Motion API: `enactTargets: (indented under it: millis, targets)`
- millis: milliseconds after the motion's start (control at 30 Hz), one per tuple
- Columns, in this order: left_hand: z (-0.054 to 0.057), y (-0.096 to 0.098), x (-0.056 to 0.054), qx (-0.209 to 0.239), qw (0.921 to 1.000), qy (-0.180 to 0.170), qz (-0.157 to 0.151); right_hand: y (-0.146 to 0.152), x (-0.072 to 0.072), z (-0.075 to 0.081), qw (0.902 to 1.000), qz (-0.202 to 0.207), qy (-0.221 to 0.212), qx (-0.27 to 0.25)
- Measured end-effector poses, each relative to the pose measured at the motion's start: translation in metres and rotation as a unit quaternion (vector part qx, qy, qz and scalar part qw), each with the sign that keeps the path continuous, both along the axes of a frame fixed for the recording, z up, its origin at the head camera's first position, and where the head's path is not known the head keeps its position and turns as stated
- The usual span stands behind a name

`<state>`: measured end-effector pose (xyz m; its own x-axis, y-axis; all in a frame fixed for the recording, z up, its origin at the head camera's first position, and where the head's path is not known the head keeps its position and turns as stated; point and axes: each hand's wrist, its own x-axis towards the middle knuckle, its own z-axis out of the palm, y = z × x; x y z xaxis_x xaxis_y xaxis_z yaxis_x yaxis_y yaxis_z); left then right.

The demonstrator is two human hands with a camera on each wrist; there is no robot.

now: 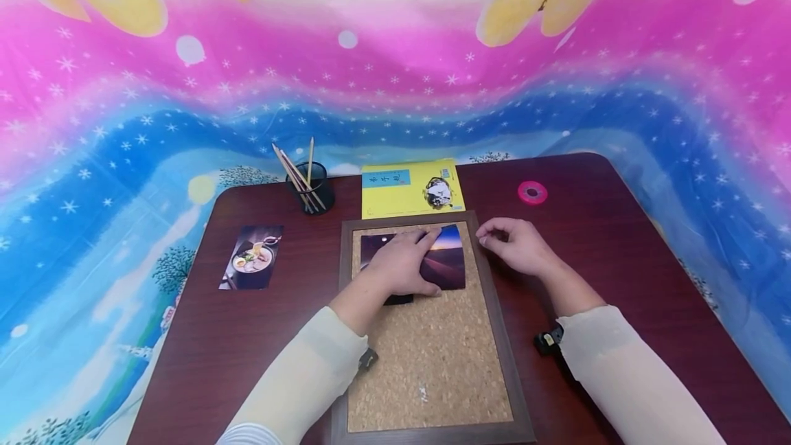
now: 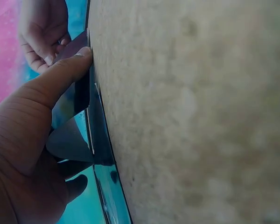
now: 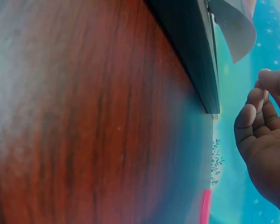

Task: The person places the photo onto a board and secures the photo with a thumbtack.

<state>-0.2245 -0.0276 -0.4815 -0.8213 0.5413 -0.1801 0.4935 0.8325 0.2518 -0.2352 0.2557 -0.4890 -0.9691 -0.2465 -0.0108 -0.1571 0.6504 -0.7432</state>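
Observation:
My left hand (image 1: 404, 263) lies spread over a dark photo print (image 1: 448, 259) with a purple and orange sky, near the top of a framed cork board (image 1: 432, 362). Another dark print (image 1: 371, 246) shows to the left, partly hidden under that hand. In the left wrist view the thumb (image 2: 67, 70) rests at a print's edge, and one print corner (image 2: 70, 140) curls up off the board. Just beyond the board's right frame, my right hand (image 1: 516, 246) hovers with loosely curled fingers, thumb and index close together, no object visible in them.
A yellow booklet (image 1: 410, 201) lies behind the board. To its left stands a black mesh cup (image 1: 318, 191) with several pencils. A food photo (image 1: 252, 257) lies on the table at left, and a pink tape roll (image 1: 532, 192) at back right. A patterned cloth (image 1: 395, 95) hangs behind.

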Motion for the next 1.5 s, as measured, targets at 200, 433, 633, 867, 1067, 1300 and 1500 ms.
enactTargets:
  millis: [200, 433, 633, 867, 1067, 1300, 1500]
  targets:
    - [-0.002, 0.003, -0.003, -0.008, 0.9999, 0.0, -0.01, -0.006, -0.003, 0.003, 1.0, 0.003, 0.005, 0.005]
    - [-0.007, 0.001, -0.004, -0.01, 0.9998, -0.014, -0.011, -0.015, -0.009, 0.004, 0.9998, 0.018, 0.007, 0.011]
    - [-0.007, 0.003, -0.001, -0.028, 0.9993, -0.018, -0.016, -0.024, -0.016, 0.002, 0.9996, 0.024, 0.002, 0.015]
    - [-0.007, 0.004, 0.0, -0.023, 0.9991, -0.024, -0.026, -0.033, -0.023, 0.004, 0.9994, 0.027, -0.016, 0.017]
    - [-0.005, 0.001, 0.001, -0.018, 0.9993, -0.012, -0.031, -0.041, -0.029, 0.004, 0.999, 0.035, -0.015, 0.024]
    - [0.003, -0.008, 0.007, -0.017, 0.9992, 0.002, -0.036, -0.048, -0.035, 0.005, 0.9976, 0.053, -0.021, 0.039]
    - [0.005, -0.009, 0.008, -0.021, 0.9988, 0.003, -0.044, -0.056, -0.041, 0.006, 0.9955, 0.072, -0.031, 0.053]
